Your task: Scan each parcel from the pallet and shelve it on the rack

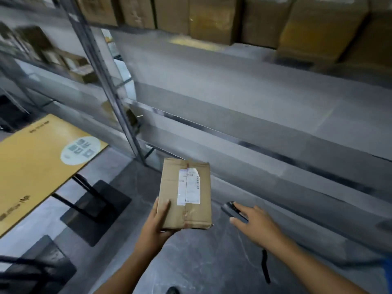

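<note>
The left hand (158, 221) reached forward with the forearm rising from below. It gripped the near left corner of a small flat brown cardboard parcel (186, 196), thumb laid on top and fingers underneath. To the right of the parcel, the right hand (256, 223) held a dark handheld scanner (232, 210), index finger stretched along its top and thumb spread toward the parcel. A black cord (265, 268) hung below that wrist.

Under the parcel lay a grey concrete floor (191, 262). Beyond it stood a grey metal rack (233, 132), with brown cartons (212, 18) on a higher shelf. Left of the parcel stood a yellow-topped table (40, 164) on black legs.

The parcel was held in the air, its white label (188, 187) facing up and its long axis pointing away toward the rack.
</note>
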A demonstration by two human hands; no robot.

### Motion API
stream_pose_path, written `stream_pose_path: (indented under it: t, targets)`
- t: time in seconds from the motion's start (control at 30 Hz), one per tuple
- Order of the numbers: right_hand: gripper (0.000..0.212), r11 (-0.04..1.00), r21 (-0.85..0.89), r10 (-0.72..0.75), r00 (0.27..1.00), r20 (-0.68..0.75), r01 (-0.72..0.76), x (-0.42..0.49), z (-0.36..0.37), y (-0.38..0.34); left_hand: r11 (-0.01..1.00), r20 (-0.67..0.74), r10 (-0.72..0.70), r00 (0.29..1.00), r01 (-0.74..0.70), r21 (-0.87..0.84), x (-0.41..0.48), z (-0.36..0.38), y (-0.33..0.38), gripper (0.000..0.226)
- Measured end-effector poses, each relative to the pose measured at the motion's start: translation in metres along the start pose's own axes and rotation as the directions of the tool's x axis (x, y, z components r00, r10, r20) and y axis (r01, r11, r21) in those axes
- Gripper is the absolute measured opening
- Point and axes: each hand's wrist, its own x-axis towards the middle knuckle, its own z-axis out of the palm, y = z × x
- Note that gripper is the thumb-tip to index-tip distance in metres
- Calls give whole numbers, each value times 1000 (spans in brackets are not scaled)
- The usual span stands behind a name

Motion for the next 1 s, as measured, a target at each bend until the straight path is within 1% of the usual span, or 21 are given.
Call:
stream_pose_path:
  t: [0.13,0.23,0.3,0.4,0.5,0.6,0.67,0.8,0.9,1.0]
  targets:
    - [65,982,189,-17,997,-69,30,53,3,-67,999,-23,-25,999,24,-29,54,-62,-19,100]
    - [66,966,256,-16,994,-108,44,87,3,-112,996,-18,-52,999,50,-67,94,-104,-26,99]
    - [64,951,301,-41,992,-123,76,110,0,-136,995,-5,-52,999,51,-84,122,-127,-32,99]
    - [61,921,376,-68,991,-113,106,153,-10,-165,993,25,-68,997,70,-91,168,-151,-46,99]
    - [63,920,373,-83,990,-115,120,203,-22,-186,989,21,-116,993,117,-93,219,-167,-69,98]
    - [67,915,350,-163,978,-133,200,258,-39,-209,987,44,-141,989,144,-71,272,-183,-87,100]
    - [54,908,340,-214,969,-124,244,292,-50,-226,980,52,-177,983,181,-81,305,-192,-94,100]
    - [35,908,343,-227,971,-78,240,352,-71,-259,975,40,-212,976,214,-65,364,-211,-106,98]
    - [34,899,348,-257,963,-75,267,389,-84,-280,980,27,-196,980,197,-25,402,-224,-122,95]
    - [41,894,379,-233,971,-60,238,414,-92,-300,977,17,-211,977,211,-13,437,-237,-141,95]
